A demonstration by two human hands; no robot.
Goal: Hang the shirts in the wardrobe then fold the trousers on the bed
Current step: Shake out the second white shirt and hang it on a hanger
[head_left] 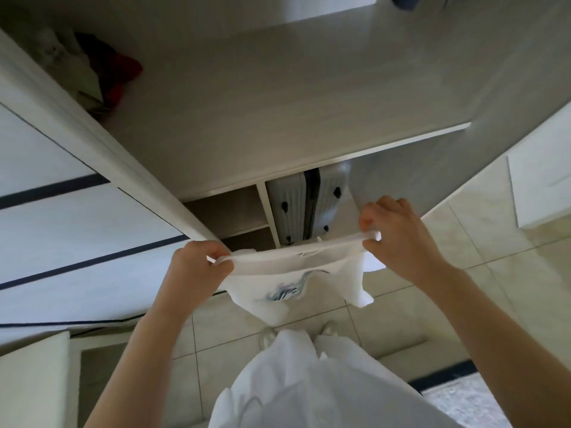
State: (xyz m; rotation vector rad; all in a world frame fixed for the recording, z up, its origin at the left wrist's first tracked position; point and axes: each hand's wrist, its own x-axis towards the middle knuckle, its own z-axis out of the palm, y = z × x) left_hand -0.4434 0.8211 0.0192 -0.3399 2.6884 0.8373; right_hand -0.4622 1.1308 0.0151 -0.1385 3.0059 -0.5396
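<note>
Clearly soft and light, the white shirt hangs in the air before the wardrobe's lower shelf edge. Left hand and right hand pinch its stretched upper edge (fingers curled tight); hold it near both ends.

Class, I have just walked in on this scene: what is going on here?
A person stands at an open wardrobe, gripping a white printed shirt by its top edge, with the left hand and right hand holding it stretched between them. It hangs above the tiled floor, not yet hung up. A grey suitcase stands in a lower compartment.
</note>
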